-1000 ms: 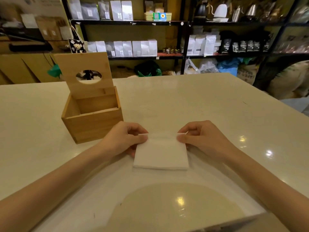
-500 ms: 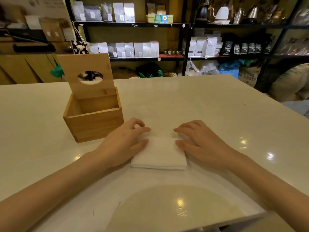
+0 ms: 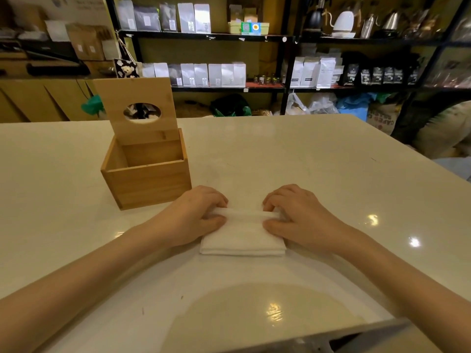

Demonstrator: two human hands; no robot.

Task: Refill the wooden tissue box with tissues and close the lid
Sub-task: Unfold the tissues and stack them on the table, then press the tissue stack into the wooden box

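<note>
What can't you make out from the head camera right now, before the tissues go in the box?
- Floor of the wooden box: hidden by its front wall, so whether it holds anything is unclear.
- Tissue stack: both ends lie under the left hand and right hand; sheet count too fine to tell.
- Fingertips: curled under at the stack's far edge, grip unclear.
- Lid hinge: hidden behind the box's rear wall.
- Shelf package labels: too small and blurred.

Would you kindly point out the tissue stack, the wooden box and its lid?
tissue stack (image 3: 243, 238), head view, bare top near front edge.
wooden box (image 3: 150, 186), head view, front wall.
lid (image 3: 135, 94), head view, panel above oval hole.
</note>
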